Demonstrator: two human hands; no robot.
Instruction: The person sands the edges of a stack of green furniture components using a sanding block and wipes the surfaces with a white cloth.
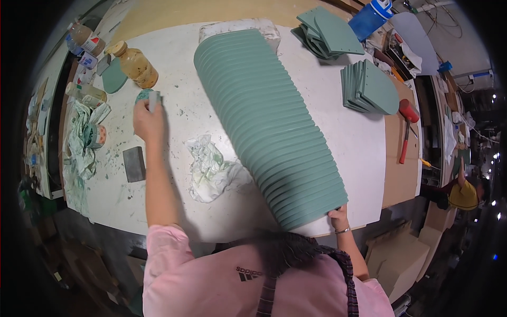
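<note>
Fingers, left: my left hand (148,120) is stretched out over the white table (348,137), its fingers curled shut around a small pale scraper (153,99) whose blade sits on a round green-smeared lid (142,95).
Fingers, right: my right hand (338,217) rests at the near end of the row of green boards (269,121), fingertips bent against the last board; whether they grip it I cannot tell.
Row of boards: many flat green pieces with rounded corners, leaning on one another like tipped dominoes, running from the far middle of the table to its near edge.
Other stacks: two loose piles of the same green boards (369,87) lie at the far right, well apart from the row.
Jar: a brownish jar with a tan cap (134,63) lies tilted just beyond my left hand.
Bottles: small bottles with red, white and blue labels (84,45) cluster at the far left corner.
Tin: a small round can with a pale and orange label (95,136) sits among stained rags (79,142).
Rag: a crumpled paint-stained cloth (211,166) lies between my arms.
Block: a dark grey rectangular pad (134,164) lies left of my forearm.
Hammer: red-handled mallet (406,124) on the right edge.
</note>
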